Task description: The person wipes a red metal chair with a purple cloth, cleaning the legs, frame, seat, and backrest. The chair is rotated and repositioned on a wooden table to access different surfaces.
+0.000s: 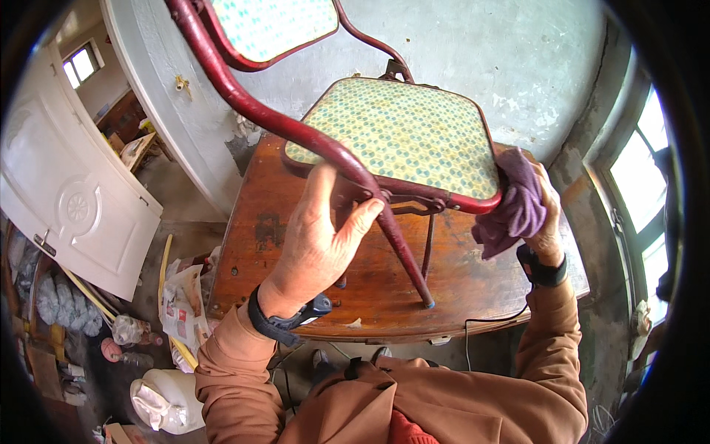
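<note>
A folding chair with a dark red metal tube frame (260,114) stands on a brown wooden table (249,266). Its seat (405,133) and backrest (277,25) carry a green and yellow patterned covering. My left hand (316,233) grips the frame tube close to the hinge, thumb near the joint and fingers hidden behind the tube. Bunched in my right hand (546,205) is a purple cloth (516,194), pressed against the seat's front right corner. One front leg (407,261) ends in a blue tip on the tabletop.
A white panelled door (77,205) stands ajar at left. Plastic bags (186,299), bottles and a white plastic jug (166,399) clutter the floor there. The wall (532,55) rises behind the table, with a window (638,166) at right. A black cable (467,338) hangs over the table's near edge.
</note>
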Action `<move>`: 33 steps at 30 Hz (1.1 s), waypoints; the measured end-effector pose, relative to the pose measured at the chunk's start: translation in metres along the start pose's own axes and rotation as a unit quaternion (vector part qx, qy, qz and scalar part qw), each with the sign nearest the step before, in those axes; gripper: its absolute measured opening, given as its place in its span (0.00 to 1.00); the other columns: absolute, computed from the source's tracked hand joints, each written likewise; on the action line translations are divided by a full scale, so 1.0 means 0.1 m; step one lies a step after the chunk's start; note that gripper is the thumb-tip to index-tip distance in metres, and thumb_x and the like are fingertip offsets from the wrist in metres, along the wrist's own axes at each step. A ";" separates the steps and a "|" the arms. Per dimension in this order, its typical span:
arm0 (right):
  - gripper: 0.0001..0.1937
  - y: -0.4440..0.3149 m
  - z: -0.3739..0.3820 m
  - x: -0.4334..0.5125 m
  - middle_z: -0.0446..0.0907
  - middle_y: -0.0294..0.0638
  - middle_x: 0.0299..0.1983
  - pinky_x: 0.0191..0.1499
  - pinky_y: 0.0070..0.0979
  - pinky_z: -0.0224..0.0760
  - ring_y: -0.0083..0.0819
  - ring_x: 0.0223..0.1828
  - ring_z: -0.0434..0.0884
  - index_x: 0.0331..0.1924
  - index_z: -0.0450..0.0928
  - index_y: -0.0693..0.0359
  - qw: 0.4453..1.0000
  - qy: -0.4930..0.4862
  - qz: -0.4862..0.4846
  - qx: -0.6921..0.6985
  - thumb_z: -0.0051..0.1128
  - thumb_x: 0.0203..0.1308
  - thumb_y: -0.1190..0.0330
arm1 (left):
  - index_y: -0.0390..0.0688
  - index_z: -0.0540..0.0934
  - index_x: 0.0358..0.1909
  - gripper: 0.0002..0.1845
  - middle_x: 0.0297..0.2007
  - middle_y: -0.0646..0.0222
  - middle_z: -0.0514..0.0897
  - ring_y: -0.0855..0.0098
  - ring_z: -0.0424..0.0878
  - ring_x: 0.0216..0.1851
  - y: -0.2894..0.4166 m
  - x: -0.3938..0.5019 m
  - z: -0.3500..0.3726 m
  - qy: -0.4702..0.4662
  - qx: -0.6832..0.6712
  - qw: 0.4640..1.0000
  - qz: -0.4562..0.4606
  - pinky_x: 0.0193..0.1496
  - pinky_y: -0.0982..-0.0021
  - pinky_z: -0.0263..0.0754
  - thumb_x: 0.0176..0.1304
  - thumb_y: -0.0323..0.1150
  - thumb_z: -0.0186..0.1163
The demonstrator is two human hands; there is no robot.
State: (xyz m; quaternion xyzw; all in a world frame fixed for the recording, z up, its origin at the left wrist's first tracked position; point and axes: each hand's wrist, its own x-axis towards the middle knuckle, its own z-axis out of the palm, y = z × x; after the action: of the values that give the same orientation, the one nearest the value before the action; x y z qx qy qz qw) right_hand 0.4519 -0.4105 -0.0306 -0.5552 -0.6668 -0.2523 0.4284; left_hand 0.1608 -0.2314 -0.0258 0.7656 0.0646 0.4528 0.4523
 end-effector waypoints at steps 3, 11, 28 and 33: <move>0.23 -0.44 -0.05 -0.05 0.81 0.48 0.48 0.55 0.31 0.73 0.35 0.49 0.81 0.54 0.76 0.70 0.977 0.038 0.194 0.085 0.67 0.53 0.73 | 0.34 0.64 0.62 0.27 0.48 0.58 0.76 0.67 0.82 0.45 -0.05 -0.04 -0.20 -0.037 0.004 0.999 0.031 0.48 0.67 0.78 0.63 0.22 0.63; 0.18 -1.72 0.39 0.24 0.77 0.38 0.37 0.43 0.26 0.73 0.28 0.39 0.76 0.43 0.78 0.64 0.927 -0.095 0.285 0.225 0.70 0.45 0.72 | 0.34 0.56 0.73 0.39 0.65 0.51 0.68 0.60 0.74 0.61 -0.25 0.03 -0.49 -0.127 0.030 0.982 0.134 0.64 0.64 0.69 0.65 0.31 0.65; 0.43 -2.22 1.30 0.62 0.69 0.64 0.61 0.65 0.46 0.65 0.56 0.64 0.71 0.64 0.65 0.74 0.950 -0.266 0.133 0.091 0.77 0.46 0.60 | 0.37 0.67 0.65 0.28 0.56 0.64 0.76 0.73 0.74 0.59 -0.30 -0.74 -0.97 -0.045 -0.407 0.891 -0.196 0.66 0.67 0.66 0.63 0.25 0.63; 0.39 -2.02 1.02 0.75 0.73 0.55 0.62 0.60 0.36 0.71 0.43 0.59 0.76 0.66 0.66 0.69 0.998 0.017 0.060 -0.018 0.74 0.51 0.66 | 0.36 0.76 0.54 0.17 0.51 0.66 0.81 0.72 0.80 0.52 -0.49 -0.47 -1.49 0.020 -0.049 0.999 0.013 0.59 0.70 0.73 0.64 0.28 0.57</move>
State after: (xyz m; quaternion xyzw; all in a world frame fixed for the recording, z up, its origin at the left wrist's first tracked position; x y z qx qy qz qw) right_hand 0.2280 -0.3402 0.0102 -0.5978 -0.6202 -0.2474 0.4435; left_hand 0.0370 -0.1322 -0.0660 0.7344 0.0415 0.4760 0.4821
